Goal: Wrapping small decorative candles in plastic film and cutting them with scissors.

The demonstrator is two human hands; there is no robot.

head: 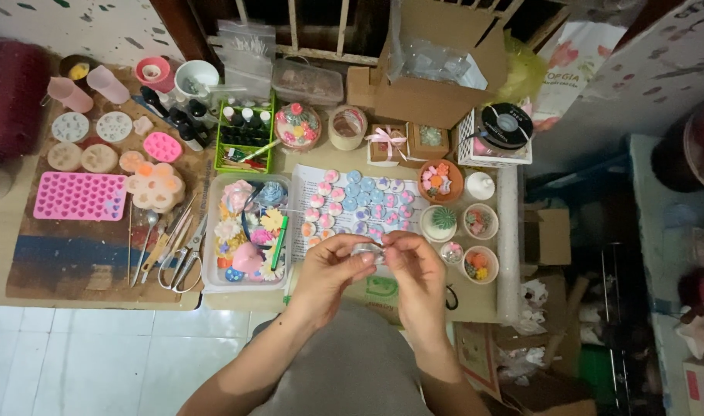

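Observation:
My left hand (330,271) and my right hand (416,270) meet over the table's front edge and pinch a small clear piece (373,254) between their fingertips. What it is stays too small to tell. Just behind the hands lies a white sheet (310,179) covered with several small round pink, blue and white pieces (360,202). To the left of my left hand stands a clear tray (212,231) packed with colourful flower shapes.
Pink silicone moulds (79,196), scissors and tools (184,260) lie at left. A green rack of bottles (244,131), a tape roll (346,127), small bowls (480,262), a white basket with black ribbon (504,127) and an open cardboard box (437,69) stand behind.

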